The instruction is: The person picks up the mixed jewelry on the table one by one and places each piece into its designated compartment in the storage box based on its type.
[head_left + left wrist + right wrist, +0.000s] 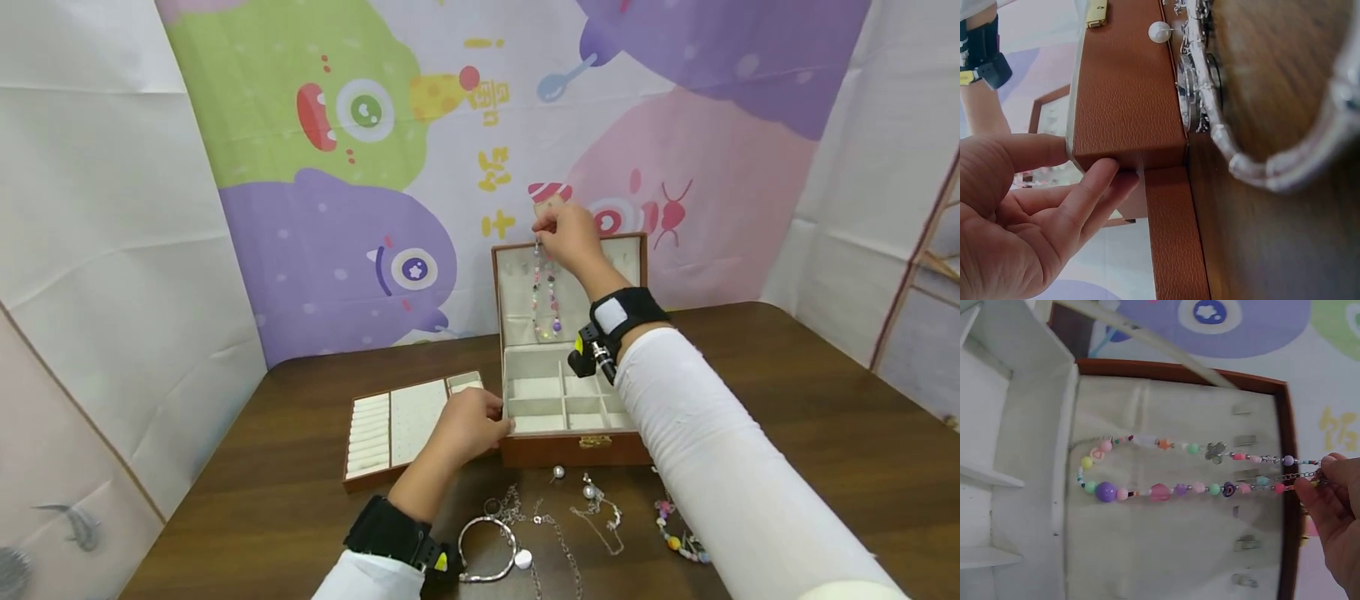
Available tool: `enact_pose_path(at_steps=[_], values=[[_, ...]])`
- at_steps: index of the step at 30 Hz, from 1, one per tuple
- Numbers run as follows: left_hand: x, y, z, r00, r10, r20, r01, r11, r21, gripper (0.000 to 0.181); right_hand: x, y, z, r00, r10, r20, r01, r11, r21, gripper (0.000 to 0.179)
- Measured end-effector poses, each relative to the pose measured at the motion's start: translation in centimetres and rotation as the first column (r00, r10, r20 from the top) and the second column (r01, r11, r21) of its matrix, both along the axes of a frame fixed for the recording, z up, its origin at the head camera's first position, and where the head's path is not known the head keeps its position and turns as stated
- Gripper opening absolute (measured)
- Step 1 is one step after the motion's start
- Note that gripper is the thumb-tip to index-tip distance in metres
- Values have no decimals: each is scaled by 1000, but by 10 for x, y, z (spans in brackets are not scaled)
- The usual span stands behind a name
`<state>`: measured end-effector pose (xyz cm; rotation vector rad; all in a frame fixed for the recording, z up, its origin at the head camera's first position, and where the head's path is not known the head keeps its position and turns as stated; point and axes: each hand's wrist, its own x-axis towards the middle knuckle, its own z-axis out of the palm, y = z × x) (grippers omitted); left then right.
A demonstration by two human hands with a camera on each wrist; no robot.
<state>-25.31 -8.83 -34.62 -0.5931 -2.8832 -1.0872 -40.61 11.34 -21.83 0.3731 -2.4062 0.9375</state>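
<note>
In the head view, my right hand (570, 237) pinches a colourful beaded necklace (1160, 491) by its upper ends, above the raised lid. The necklace hangs in a loop before the pale lid lining (1147, 550), with a large purple bead (1107, 492) near its bottom. My left hand (468, 425) grips the front left corner of the brown jewelry box (577, 452). Seen from the left wrist, the thumb lies at the box's rim and the fingertips (1107, 167) are against its side. The box's compartments (536, 408) face up, partly covered by my right arm.
A jewelry tray (420, 417) with ring rolls lies left of the box. In front are a silver bangle (487, 575), silver chains (558, 533), a pearl piece (558, 472) and a beaded bracelet (678, 546). A patterned cloth (337, 250) hangs behind the table.
</note>
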Motion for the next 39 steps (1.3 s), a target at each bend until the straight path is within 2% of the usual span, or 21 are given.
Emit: enact_pose_path(at_steps=[3,6,8,11,13,15,20,24,27,31,33,36,39], values=[[1,3,1,999,-10,-32,10,1000,-17,14,-2,0,-7,998,2,-65,2,998,64,14],[2,6,2,998,-14,-59,12,1000,-28,9,-2,2,-14,983,21,-182,14,982,188,13],[3,7,2,997,-15,-70,13,1000,-28,10,-3,3,-19,957,52,-286,27,964,266,12],[4,8,2,997,-7,-73,4,999,-35,13,-4,6,-28,899,116,-423,46,934,354,8],[5,9,2,998,2,-64,-5,999,-38,15,-5,9,-35,871,146,-468,60,916,396,8],[7,9,2,998,11,-57,-14,999,-44,17,-6,12,-41,862,168,-479,69,896,438,11],[6,11,2,998,6,-62,-9,999,-43,18,-4,23,-46,866,168,-472,130,834,536,11],[4,15,4,998,0,-67,-3,999,-43,25,-1,31,-47,880,131,-457,174,806,565,12],[3,17,4,998,0,-62,-3,999,-51,26,0,35,-49,887,123,-444,168,811,560,12],[3,18,3,998,-6,-65,2,998,-56,23,3,39,-51,881,136,-454,151,828,540,12],[2,19,2,998,-11,-62,7,999,-54,22,4,41,-51,886,127,-446,149,833,534,13],[2,19,3,999,-9,-51,7,999,-53,23,8,44,-49,916,95,-389,138,838,529,13],[0,18,4,999,-6,-49,4,999,-52,24,13,47,-44,966,48,-255,102,834,542,13]])
